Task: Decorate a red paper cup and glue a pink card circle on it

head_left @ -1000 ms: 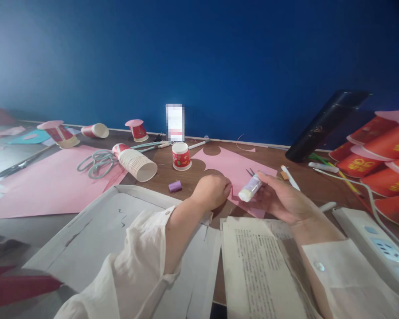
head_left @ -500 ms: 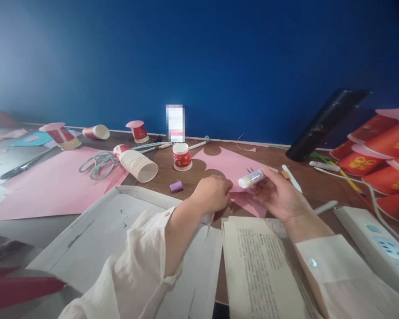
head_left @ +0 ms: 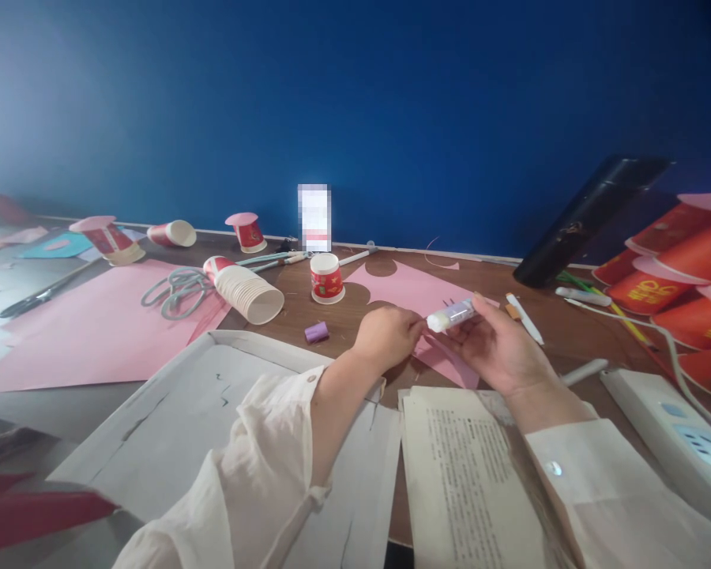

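In my right hand (head_left: 503, 348) is an uncapped glue stick (head_left: 450, 316), its white tip pointing left. My left hand (head_left: 391, 336) has its fingers curled together just beside that tip; whatever they pinch is hidden. Beneath both hands lies a pink paper sheet (head_left: 396, 283) with rounded pieces cut out of its edge. A purple glue cap (head_left: 316, 332) rests left of my left hand. Behind the cap stands a red paper cup (head_left: 327, 280), upside down.
A stack of paper cups (head_left: 250, 294) lies at left by a coiled grey cord (head_left: 174, 290). A white box lid (head_left: 171, 411) and printed pages (head_left: 456, 458) are in front. At right are a power strip (head_left: 675, 419), a black cylinder (head_left: 586, 221) and piled red cups (head_left: 687, 253).
My left hand has shifted slightly right, closer to the glue stick's tip. My right hand keeps hold of the glue stick in nearly the same place.
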A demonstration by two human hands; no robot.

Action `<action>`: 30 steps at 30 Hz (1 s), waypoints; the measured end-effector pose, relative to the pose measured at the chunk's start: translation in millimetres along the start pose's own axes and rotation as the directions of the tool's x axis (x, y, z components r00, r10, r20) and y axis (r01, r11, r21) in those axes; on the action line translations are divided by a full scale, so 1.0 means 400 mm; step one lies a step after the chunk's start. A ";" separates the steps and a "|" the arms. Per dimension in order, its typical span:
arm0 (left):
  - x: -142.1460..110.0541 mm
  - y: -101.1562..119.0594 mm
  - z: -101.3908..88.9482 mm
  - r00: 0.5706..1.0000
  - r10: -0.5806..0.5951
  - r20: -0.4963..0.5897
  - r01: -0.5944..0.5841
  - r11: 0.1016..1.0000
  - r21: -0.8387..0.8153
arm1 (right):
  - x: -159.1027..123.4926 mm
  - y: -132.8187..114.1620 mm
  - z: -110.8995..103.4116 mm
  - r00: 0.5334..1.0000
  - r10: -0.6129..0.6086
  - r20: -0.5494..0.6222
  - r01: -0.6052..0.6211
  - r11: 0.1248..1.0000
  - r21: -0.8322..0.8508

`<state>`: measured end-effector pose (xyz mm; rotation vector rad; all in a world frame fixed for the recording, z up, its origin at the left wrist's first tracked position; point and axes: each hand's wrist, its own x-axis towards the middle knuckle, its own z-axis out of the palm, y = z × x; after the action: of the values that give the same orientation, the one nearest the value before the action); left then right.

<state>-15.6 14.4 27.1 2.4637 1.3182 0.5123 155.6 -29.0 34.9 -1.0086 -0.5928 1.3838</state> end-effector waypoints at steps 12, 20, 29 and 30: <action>0.021 -0.033 -0.004 0.996 -0.074 0.047 0.085 0.953 -0.290 | -0.018 0.024 -0.009 0.807 -0.572 0.144 0.338 0.250 -0.907; 0.022 -0.033 -0.006 0.996 -0.067 0.063 0.080 0.965 -0.248 | -0.013 0.045 -0.006 0.742 -0.606 0.287 0.392 0.044 -0.919; 0.025 -0.036 -0.002 0.995 -0.075 0.069 0.091 0.961 -0.262 | -0.002 0.059 -0.007 0.771 -0.545 0.329 0.354 -0.062 -0.933; 0.026 -0.036 -0.002 0.995 -0.074 0.068 0.090 0.960 -0.264 | -0.002 0.060 -0.006 0.787 -0.531 0.315 0.332 -0.066 -0.941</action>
<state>-21.3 30.8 23.3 2.1791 1.2341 0.5544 145.1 -32.9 13.7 -1.7338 -1.7234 0.0257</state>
